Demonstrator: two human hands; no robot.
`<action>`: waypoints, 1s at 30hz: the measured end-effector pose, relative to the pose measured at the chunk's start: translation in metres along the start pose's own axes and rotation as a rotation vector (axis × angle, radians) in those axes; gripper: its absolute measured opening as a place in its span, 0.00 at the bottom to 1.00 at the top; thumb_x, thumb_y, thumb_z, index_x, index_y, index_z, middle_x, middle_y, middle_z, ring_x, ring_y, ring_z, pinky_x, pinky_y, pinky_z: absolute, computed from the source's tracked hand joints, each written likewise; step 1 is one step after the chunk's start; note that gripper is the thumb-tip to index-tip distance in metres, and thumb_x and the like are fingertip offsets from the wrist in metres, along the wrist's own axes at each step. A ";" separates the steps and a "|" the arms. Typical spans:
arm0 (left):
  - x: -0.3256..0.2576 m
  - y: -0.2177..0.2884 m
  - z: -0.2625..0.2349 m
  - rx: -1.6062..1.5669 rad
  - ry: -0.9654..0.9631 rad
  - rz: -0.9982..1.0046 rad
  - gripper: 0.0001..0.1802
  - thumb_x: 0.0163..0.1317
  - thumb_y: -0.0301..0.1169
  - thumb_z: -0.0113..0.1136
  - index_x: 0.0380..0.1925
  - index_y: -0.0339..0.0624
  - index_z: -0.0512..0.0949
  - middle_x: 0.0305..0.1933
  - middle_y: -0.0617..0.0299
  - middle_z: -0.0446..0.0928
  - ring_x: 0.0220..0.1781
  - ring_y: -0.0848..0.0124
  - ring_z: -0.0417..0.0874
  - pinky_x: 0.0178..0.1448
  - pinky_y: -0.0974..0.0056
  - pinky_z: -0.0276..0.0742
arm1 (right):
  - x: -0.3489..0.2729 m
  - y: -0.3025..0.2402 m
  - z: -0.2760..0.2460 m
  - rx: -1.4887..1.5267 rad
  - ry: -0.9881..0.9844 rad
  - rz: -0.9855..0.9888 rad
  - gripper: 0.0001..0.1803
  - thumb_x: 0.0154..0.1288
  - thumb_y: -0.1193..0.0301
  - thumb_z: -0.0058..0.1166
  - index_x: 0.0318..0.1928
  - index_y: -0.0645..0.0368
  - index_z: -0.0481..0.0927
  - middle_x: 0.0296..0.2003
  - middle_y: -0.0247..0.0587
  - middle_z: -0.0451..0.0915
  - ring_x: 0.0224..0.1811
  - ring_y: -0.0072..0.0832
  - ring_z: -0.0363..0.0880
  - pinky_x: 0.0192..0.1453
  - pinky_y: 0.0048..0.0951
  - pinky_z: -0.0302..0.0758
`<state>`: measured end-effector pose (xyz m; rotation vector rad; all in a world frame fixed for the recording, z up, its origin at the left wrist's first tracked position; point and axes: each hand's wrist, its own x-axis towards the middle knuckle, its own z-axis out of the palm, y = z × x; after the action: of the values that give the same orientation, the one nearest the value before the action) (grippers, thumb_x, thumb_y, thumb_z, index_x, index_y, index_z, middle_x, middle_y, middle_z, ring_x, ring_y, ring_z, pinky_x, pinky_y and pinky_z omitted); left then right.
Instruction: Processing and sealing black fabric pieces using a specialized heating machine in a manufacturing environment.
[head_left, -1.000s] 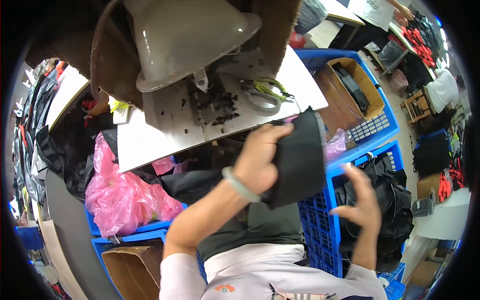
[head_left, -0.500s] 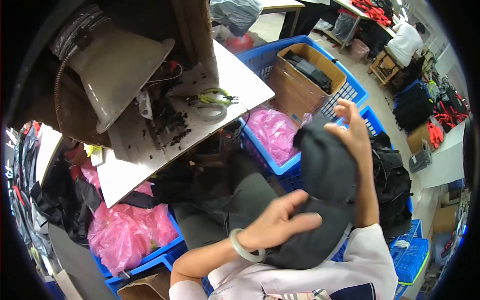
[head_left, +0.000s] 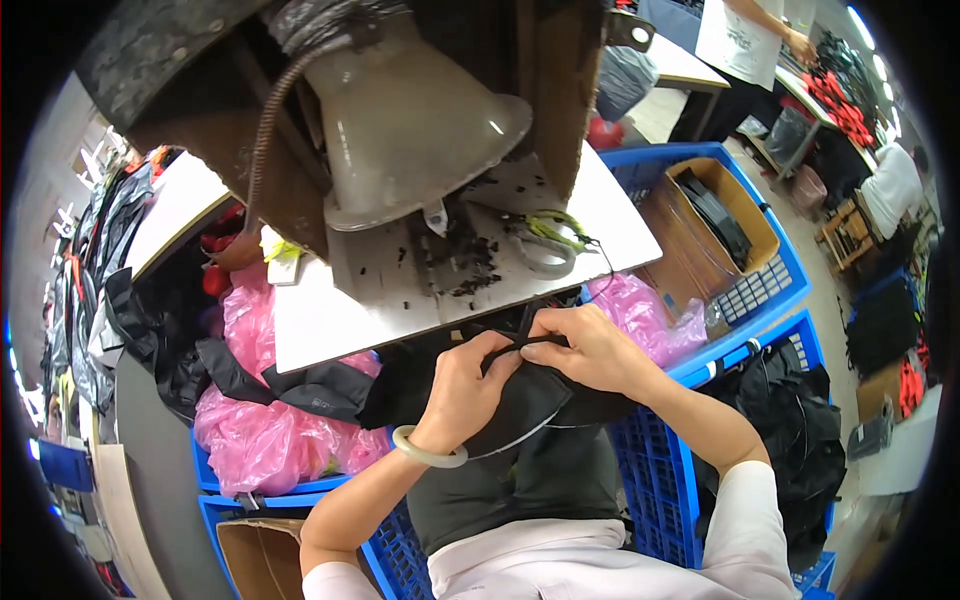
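Pinching at two spots in the head view, the only one here: my left hand [head_left: 462, 390] and right hand [head_left: 590, 350] both have thumb and fingertips clamped on the black fabric piece [head_left: 530, 395], pinches nearly meeting. Piece sits over my lap, just off the near edge of the white tabletop [head_left: 315, 325], right of that edge's middle. Its pale edge line [head_left: 515, 437] curves below my hands. Can't tell if I've got a fold, a seam or a strip between the tips; my fingers hide it. How I'd do this well: thumbs opposite index fingers, grips close together, even pull from both wrists so the cloth doesn't skew. Pale line is a handy alignment check; a kink there would probably mean uneven tension. Loose body looks soft, likely to sag, so let my lap carry it. Work clear of the near edge: dark scraps [head_left: 470, 280] lie mid-tabletop and could get picked up. Yellow-green tool [head_left: 560, 220] sits toward the right corner, so elbow low on that side.
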<state>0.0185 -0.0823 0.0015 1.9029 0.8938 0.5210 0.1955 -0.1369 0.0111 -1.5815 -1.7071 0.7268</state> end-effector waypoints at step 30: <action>0.101 -0.048 -0.083 -1.032 0.043 -0.334 0.21 0.41 0.18 0.66 0.39 0.32 0.75 0.36 0.57 0.77 0.36 0.69 0.79 0.41 0.68 0.78 | 0.133 0.008 -0.007 0.908 -0.235 0.191 0.23 0.54 0.82 0.55 0.53 0.68 0.71 0.48 0.41 0.77 0.46 0.24 0.75 0.51 0.22 0.71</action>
<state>0.0103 0.0563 -0.0028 0.7953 0.7286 0.6468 0.2032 -0.0045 0.0245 -1.0256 -1.0875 1.5575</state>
